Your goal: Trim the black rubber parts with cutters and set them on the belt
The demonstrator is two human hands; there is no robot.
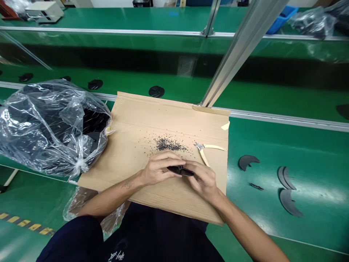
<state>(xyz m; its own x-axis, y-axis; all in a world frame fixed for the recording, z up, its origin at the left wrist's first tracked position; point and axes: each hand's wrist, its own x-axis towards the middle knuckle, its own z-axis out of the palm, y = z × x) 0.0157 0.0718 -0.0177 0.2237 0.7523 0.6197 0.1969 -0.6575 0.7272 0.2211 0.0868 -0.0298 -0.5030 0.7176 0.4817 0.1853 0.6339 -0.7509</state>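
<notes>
My left hand and my right hand meet over a sheet of brown cardboard, both pinching a flat black plastic part held edge-on between the fingers. Just beyond the hands lies a heap of small black trimmings. A pair of cutters with cream handles rests on the cardboard to the right of that heap, untouched.
A clear plastic bag of black parts sits at the left of the cardboard. Curved black offcuts lie on the green bench to the right. Black discs rest on the belt beyond. A slanted aluminium post rises behind the cardboard.
</notes>
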